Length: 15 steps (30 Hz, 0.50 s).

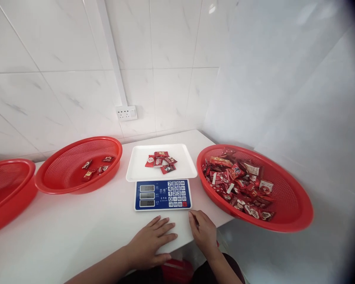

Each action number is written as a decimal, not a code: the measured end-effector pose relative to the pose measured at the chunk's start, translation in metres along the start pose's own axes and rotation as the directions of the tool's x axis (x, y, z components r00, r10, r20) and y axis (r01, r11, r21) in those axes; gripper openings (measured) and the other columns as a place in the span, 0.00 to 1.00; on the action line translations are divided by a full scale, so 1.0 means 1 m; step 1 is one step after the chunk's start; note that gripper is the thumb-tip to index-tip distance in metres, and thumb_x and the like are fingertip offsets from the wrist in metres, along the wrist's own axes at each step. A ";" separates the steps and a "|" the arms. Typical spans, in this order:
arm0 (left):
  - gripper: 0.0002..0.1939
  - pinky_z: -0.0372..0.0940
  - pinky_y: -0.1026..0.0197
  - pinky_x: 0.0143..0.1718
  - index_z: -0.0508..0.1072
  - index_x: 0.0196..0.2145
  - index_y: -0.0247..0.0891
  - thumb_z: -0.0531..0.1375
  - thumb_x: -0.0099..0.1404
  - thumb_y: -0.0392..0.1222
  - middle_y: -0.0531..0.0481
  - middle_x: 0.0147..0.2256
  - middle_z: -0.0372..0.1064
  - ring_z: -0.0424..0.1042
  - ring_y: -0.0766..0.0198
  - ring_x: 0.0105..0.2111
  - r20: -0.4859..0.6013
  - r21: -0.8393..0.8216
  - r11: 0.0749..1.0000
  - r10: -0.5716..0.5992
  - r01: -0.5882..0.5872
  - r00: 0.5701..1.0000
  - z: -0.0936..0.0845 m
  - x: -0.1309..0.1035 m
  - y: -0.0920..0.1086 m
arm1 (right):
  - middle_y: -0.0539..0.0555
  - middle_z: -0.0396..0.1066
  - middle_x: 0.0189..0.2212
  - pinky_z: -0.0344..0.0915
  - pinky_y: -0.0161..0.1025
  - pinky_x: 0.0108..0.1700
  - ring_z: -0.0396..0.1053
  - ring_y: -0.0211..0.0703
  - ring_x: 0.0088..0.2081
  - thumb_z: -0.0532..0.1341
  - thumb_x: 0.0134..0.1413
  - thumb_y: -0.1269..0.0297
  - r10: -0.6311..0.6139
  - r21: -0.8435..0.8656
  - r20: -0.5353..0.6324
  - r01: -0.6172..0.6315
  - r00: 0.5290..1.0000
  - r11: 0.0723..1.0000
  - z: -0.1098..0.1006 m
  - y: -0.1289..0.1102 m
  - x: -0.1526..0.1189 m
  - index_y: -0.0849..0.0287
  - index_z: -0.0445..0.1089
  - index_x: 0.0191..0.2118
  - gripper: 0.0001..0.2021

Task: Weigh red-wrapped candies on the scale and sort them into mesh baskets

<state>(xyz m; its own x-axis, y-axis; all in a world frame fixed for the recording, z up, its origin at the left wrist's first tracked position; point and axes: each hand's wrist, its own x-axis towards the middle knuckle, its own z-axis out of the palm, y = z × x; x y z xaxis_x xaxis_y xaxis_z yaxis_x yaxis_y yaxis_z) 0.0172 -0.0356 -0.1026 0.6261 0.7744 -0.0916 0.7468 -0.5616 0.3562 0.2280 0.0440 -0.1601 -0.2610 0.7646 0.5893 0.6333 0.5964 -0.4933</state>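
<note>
My left hand [151, 241] lies flat on the white table with its fingers spread, just in front of the scale. Close to the scale's near right corner, my right hand [203, 232] rests with fingers curled in and nothing showing in them. The digital scale [162, 195] has a blue keypad panel with three small displays. On its white weighing tray [136, 163] lie several small red snack packets [160, 161]. To the right, a red plastic basket [292, 197] holds a heap of red, brown and white snack packets [236, 181].
A second red basket [59, 173] stands left of the scale with several small packets inside. Another red basket [6, 197] is cut off by the left edge. The white table [85, 228] meets a tiled wall with a power socket [126, 113]. Something red [177, 270] shows below the table edge.
</note>
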 end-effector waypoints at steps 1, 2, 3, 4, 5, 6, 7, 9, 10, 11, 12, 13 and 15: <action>0.28 0.43 0.43 0.60 0.53 0.60 0.47 0.54 0.63 0.50 0.49 0.62 0.46 0.43 0.53 0.62 0.001 0.003 1.000 -0.006 0.006 1.000 0.000 0.000 0.001 | 0.51 0.68 0.22 0.60 0.34 0.30 0.67 0.39 0.26 0.49 0.61 0.63 -0.005 0.002 -0.003 0.005 1.000 1.000 0.000 0.000 0.000 0.59 0.68 0.32 0.12; 0.28 0.43 0.43 0.60 0.54 0.59 0.47 0.54 0.63 0.49 0.49 0.62 0.46 0.44 0.53 0.62 0.002 0.004 1.000 -0.012 0.012 1.000 0.000 0.001 0.003 | 0.51 0.68 0.22 0.60 0.34 0.30 0.67 0.39 0.26 0.49 0.61 0.63 -0.012 0.004 -0.007 0.012 1.000 1.000 0.000 0.001 0.000 0.59 0.68 0.32 0.12; 0.28 0.43 0.43 0.60 0.54 0.59 0.46 0.55 0.62 0.49 0.49 0.62 0.47 0.44 0.53 0.62 0.002 0.005 1.000 -0.019 0.019 1.000 0.000 0.001 0.004 | 0.52 0.68 0.22 0.59 0.34 0.30 0.66 0.39 0.26 0.49 0.61 0.63 -0.019 0.006 -0.009 0.019 1.000 1.000 0.001 0.001 0.000 0.58 0.68 0.32 0.12; 0.28 0.43 0.43 0.60 0.55 0.59 0.46 0.55 0.62 0.48 0.49 0.62 0.47 0.44 0.53 0.62 0.001 0.007 1.000 -0.029 0.029 1.000 0.001 0.001 0.006 | 0.52 0.68 0.22 0.59 0.34 0.30 0.66 0.39 0.26 0.49 0.61 0.63 -0.029 0.009 -0.008 0.029 1.000 1.000 0.000 0.001 0.000 0.58 0.68 0.32 0.13; 0.28 0.43 0.42 0.60 0.55 0.59 0.46 0.55 0.62 0.48 0.49 0.62 0.47 0.44 0.53 0.62 -0.003 0.008 0.999 -0.040 0.040 0.999 0.002 0.001 0.007 | 0.52 0.68 0.22 0.59 0.34 0.30 0.66 0.39 0.26 0.49 0.61 0.63 -0.040 0.014 -0.007 0.040 0.999 0.999 0.000 0.002 0.000 0.58 0.68 0.31 0.13; 0.27 0.43 0.42 0.60 0.55 0.59 0.46 0.55 0.62 0.47 0.49 0.62 0.47 0.44 0.53 0.62 -0.008 0.009 0.999 -0.054 0.054 0.999 0.003 0.001 0.009 | 0.52 0.68 0.22 0.58 0.34 0.30 0.66 0.39 0.26 0.49 0.61 0.64 -0.049 0.021 -0.004 0.049 0.999 0.999 0.000 0.002 0.000 0.58 0.68 0.31 0.13; 0.28 0.43 0.42 0.60 0.55 0.59 0.46 0.55 0.62 0.47 0.49 0.62 0.47 0.45 0.52 0.62 -0.016 0.012 0.998 -0.068 0.068 0.998 0.005 0.001 0.011 | 0.51 0.67 0.22 0.58 0.34 0.30 0.66 0.39 0.26 0.49 0.61 0.64 -0.059 0.029 -0.002 0.059 0.998 0.998 -0.001 0.002 -0.001 0.58 0.68 0.31 0.13; 0.28 0.44 0.41 0.59 0.55 0.59 0.47 0.55 0.62 0.45 0.49 0.62 0.48 0.45 0.52 0.61 -0.044 0.017 0.995 -0.099 0.100 0.994 0.010 0.001 0.014 | 0.51 0.67 0.22 0.58 0.34 0.30 0.65 0.39 0.26 0.49 0.61 0.65 -0.076 0.043 0.003 0.076 0.997 0.996 -0.002 0.003 -0.001 0.58 0.68 0.30 0.13; 0.28 0.44 0.41 0.59 0.54 0.59 0.47 0.55 0.62 0.44 0.49 0.62 0.48 0.46 0.52 0.61 -0.063 0.020 0.993 -0.112 0.114 0.992 0.012 0.002 0.016 | 0.51 0.67 0.22 0.57 0.34 0.30 0.65 0.39 0.26 0.49 0.61 0.65 -0.084 0.047 0.004 0.084 0.996 0.995 -0.003 0.003 -0.001 0.58 0.68 0.30 0.13; 0.28 0.44 0.41 0.59 0.54 0.59 0.47 0.56 0.62 0.44 0.49 0.62 0.48 0.46 0.52 0.61 -0.083 0.023 0.992 -0.125 0.127 0.989 0.013 0.003 0.017 | 0.51 0.67 0.22 0.57 0.34 0.30 0.65 0.39 0.26 0.49 0.61 0.65 -0.091 0.048 0.008 0.091 0.996 0.995 -0.003 0.004 -0.001 0.58 0.67 0.30 0.13; 0.28 0.45 0.42 0.59 0.54 0.59 0.47 0.56 0.62 0.44 0.49 0.62 0.49 0.47 0.52 0.61 -0.102 0.026 0.990 -0.135 0.138 0.986 0.014 0.004 0.019 | 0.51 0.66 0.22 0.57 0.35 0.30 0.64 0.39 0.26 0.49 0.61 0.66 -0.098 0.046 0.014 0.097 0.995 0.994 -0.004 0.004 -0.001 0.58 0.67 0.30 0.13; 0.28 0.45 0.42 0.59 0.53 0.59 0.48 0.56 0.62 0.45 0.49 0.62 0.49 0.47 0.52 0.61 -0.115 0.030 0.989 -0.143 0.148 0.983 0.014 0.006 0.020 | 0.51 0.66 0.22 0.56 0.35 0.30 0.64 0.39 0.26 0.48 0.60 0.66 -0.104 0.041 0.022 0.103 0.994 0.994 -0.005 0.004 -0.001 0.58 0.67 0.30 0.13; 0.29 0.45 0.42 0.59 0.52 0.60 0.48 0.55 0.63 0.47 0.49 0.62 0.48 0.47 0.52 0.61 -0.119 0.047 0.986 -0.153 0.159 0.981 0.013 0.010 0.022 | 0.51 0.66 0.21 0.55 0.36 0.30 0.63 0.40 0.26 0.48 0.60 0.66 -0.119 0.029 0.054 0.118 0.991 0.993 -0.006 0.004 -0.001 0.58 0.67 0.28 0.13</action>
<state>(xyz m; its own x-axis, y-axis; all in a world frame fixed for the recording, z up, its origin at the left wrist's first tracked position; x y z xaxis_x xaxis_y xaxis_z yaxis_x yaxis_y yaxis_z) 0.0432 -0.0443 -0.1077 0.4736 0.8801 -0.0334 0.8465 -0.4444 0.2930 0.2352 0.0445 -0.1587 -0.3735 0.6999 0.6088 0.5764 0.6893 -0.4389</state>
